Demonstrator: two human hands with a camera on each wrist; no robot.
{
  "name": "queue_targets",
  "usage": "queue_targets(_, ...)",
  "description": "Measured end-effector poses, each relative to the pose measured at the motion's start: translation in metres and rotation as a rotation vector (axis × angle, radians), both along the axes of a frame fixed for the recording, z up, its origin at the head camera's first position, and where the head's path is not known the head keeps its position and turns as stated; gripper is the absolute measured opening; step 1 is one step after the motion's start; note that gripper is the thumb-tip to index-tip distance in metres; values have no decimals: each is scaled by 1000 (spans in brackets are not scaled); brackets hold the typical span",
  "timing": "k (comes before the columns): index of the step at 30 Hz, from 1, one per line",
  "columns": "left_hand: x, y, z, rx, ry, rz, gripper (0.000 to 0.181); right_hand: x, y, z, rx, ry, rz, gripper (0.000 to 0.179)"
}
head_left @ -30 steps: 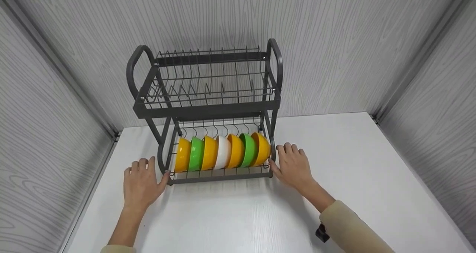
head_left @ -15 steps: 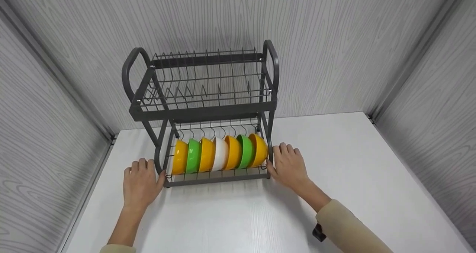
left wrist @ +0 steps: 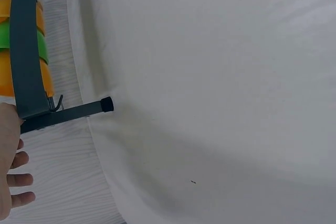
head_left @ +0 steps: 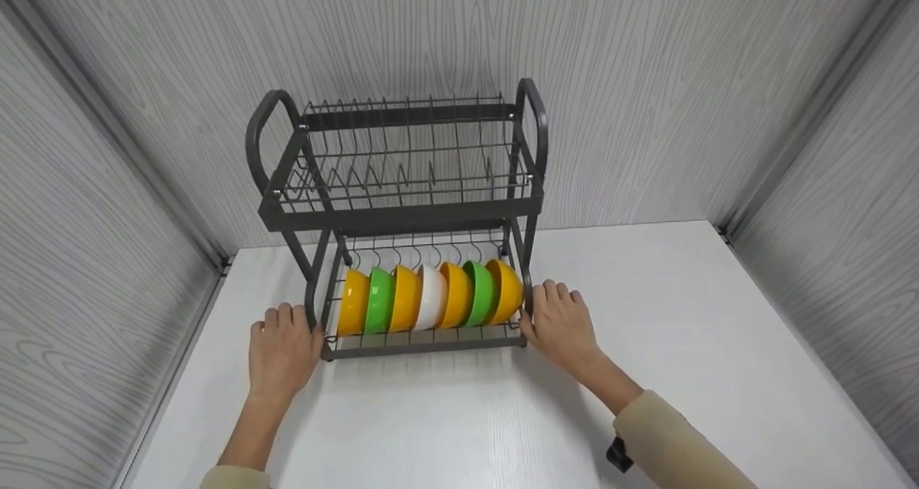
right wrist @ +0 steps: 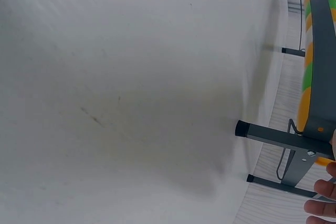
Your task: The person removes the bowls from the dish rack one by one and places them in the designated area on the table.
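A dark grey two-tier dish rack (head_left: 402,217) stands on the white table. Along its lower tier, several bowls lean on edge in a row: orange-yellow (head_left: 352,304), green (head_left: 379,302) and one white bowl (head_left: 430,299). My left hand (head_left: 282,352) is against the rack's lower left front corner, thumb at the post and fingers extended loosely outside it. At the opposite corner my right hand (head_left: 565,324) has its thumb by the right post, its fingers lightly bent beside it. Both wrist views show fingers (left wrist: 21,180) below the rack's front bar (left wrist: 26,51), not wrapped round it.
The upper tier (head_left: 402,155) of the rack holds nothing. Pale wood-patterned panels (head_left: 646,101) rise behind the white table (head_left: 445,424) and on both sides. A small black object (head_left: 619,454) shows under the right sleeve.
My left hand has moved right, closer against the rack's left post. The right hand stays at the right post, slightly nearer to it. The head view shifts a little; the bowls keep their places.
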State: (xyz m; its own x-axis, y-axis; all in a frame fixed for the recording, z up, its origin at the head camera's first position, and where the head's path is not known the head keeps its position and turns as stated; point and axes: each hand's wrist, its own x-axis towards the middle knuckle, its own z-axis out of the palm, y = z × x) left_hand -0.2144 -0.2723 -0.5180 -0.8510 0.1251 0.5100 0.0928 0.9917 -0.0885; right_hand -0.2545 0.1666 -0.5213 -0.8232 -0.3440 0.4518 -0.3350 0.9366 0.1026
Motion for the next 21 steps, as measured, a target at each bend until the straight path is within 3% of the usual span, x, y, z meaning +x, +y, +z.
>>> queue_targets(21, -2, 0, -1, -68, 28, 9, 36, -3, 0, -3, 10, 102, 18, 33)
